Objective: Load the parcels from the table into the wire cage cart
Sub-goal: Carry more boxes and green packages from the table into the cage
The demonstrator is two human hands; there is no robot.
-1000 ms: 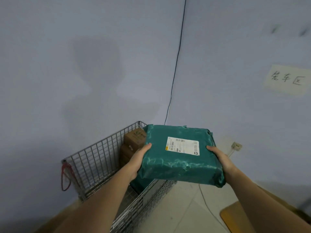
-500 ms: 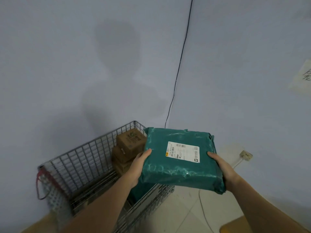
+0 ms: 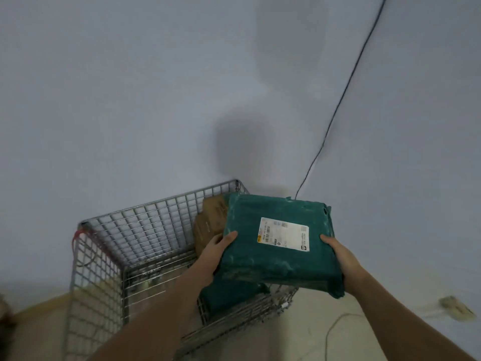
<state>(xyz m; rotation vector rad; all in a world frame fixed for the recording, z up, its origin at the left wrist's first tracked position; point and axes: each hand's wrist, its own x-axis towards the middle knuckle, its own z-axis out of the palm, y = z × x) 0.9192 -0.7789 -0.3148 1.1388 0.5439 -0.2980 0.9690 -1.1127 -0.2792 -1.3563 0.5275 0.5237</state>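
Both hands carry one green parcel (image 3: 278, 241), flat, label side up, held above the right near corner of the wire cage cart (image 3: 145, 230). Left hand (image 3: 217, 252) grips the parcel's left edge: thumb on top, fingers curled under, out of sight. Right hand (image 3: 338, 252) grips the right edge the same way, thumb on top near the white shipping label (image 3: 284, 233). The parcel is wrapped in dark teal plastic film, wrinkled, and tilted slightly down toward the near side. It sits clear of the cage rim, not touching the wire as far as I can tell. Inside the cart: stacked brown cardboard boxes (image 3: 212, 217) against the far right corner, partly hidden behind the held parcel, and a second teal parcel (image 3: 229, 295) lying low on the near right side, directly below the one in hand. A red cord (image 3: 78, 234) hangs at the cart's left far corner. The cart stands against a pale wall; a thin black cable (image 3: 346, 89) runs down the wall to the right of it. A wall socket (image 3: 454, 307) sits low on the far right, blurred.
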